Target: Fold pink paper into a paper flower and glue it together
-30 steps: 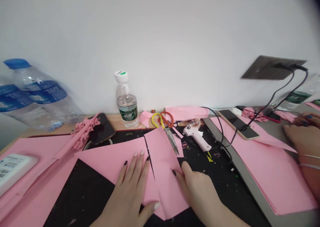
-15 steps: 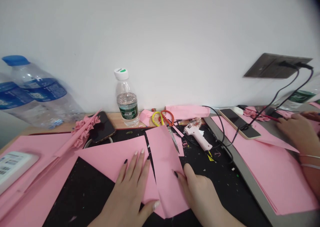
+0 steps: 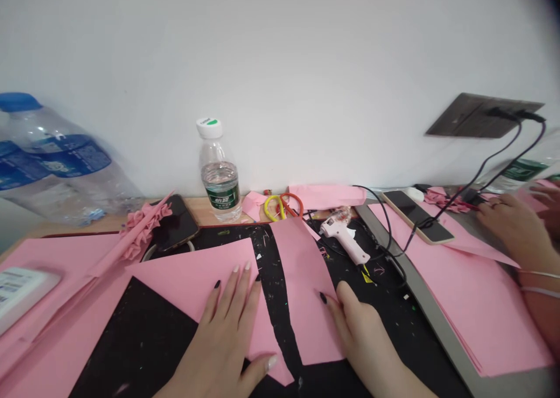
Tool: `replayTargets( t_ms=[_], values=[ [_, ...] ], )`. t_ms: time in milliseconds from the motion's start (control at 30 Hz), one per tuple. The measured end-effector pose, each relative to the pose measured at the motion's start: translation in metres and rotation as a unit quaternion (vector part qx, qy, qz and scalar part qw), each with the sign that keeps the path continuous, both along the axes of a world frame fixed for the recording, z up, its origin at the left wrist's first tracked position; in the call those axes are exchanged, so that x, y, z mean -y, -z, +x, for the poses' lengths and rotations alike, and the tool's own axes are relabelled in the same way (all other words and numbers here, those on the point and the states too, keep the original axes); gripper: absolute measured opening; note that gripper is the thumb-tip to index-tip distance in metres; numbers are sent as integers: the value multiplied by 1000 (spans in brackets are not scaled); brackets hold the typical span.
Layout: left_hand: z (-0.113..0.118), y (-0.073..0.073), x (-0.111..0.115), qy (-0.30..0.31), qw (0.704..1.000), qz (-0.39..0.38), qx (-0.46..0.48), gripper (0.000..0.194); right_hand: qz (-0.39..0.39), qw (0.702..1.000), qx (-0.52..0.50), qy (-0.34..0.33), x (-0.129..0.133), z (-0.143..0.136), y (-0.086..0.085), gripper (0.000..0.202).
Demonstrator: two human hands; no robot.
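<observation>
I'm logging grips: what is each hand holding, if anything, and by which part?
The right hand holds the pink strip by the lower part of its right edge. The left hand grips nothing; it lies flat on the other pink sheet.

Soft, even light, faint shading on the wall (image 3: 280,83), bottles (image 3: 72,159) stretched at left, upper-right corner dark

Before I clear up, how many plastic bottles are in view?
4. A blue-capped bottle and a blue-labelled bottle beside it at far left; a green-labelled bottle left of centre by the wall; a partly cut-off bottle at the right edge. Others may be hidden.
</observation>
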State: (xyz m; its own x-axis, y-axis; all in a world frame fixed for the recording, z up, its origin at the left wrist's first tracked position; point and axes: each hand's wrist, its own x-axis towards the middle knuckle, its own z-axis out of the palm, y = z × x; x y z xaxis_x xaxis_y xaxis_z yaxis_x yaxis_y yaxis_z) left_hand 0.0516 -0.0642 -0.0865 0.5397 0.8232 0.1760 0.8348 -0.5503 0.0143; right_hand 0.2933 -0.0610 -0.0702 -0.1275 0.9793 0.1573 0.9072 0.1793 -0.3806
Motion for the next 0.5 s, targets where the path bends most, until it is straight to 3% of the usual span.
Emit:
replayTargets(
  t_ms=[300, 500],
  values=[
    [0, 0, 1, -3, 1000, 3, -5, 81, -88, 978, -185, 34, -21, -2, -22, 28],
    [-1, -9, 0, 2, 999, -42, 21, 95, -38, 977, -209, 5, -54, -8, -47, 29]
  ],
)
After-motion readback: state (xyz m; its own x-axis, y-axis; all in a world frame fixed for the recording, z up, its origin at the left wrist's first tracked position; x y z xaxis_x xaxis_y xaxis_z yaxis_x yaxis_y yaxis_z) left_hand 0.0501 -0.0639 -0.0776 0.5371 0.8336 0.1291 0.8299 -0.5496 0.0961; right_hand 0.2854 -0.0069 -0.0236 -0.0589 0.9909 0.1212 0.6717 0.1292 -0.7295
